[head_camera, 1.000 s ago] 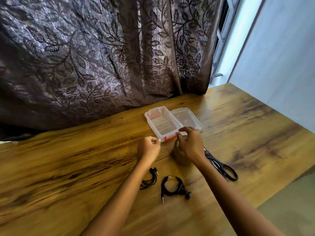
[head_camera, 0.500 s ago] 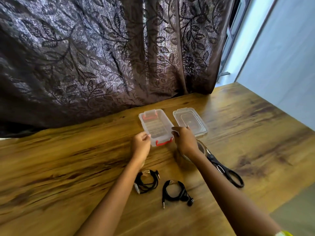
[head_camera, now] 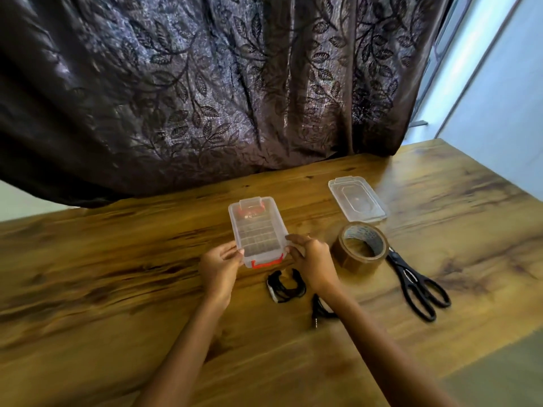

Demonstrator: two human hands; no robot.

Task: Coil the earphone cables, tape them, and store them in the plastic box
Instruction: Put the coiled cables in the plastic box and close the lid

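A dark leaf-patterned curtain (head_camera: 205,98) hangs behind the wooden table (head_camera: 88,289). Black scissors (head_camera: 417,286) lie at the right, blades touching the brown tape roll (head_camera: 363,246). The open plastic box (head_camera: 258,230) with red latches sits at table centre; its clear lid (head_camera: 357,199) lies apart, beyond the tape. The left hand (head_camera: 220,268) grasps the box's near left corner and the right hand (head_camera: 316,262) its near right corner. One coiled earphone cable (head_camera: 286,286) lies just before the box, between the wrists. A second cable (head_camera: 320,314) is partly hidden under the right forearm.
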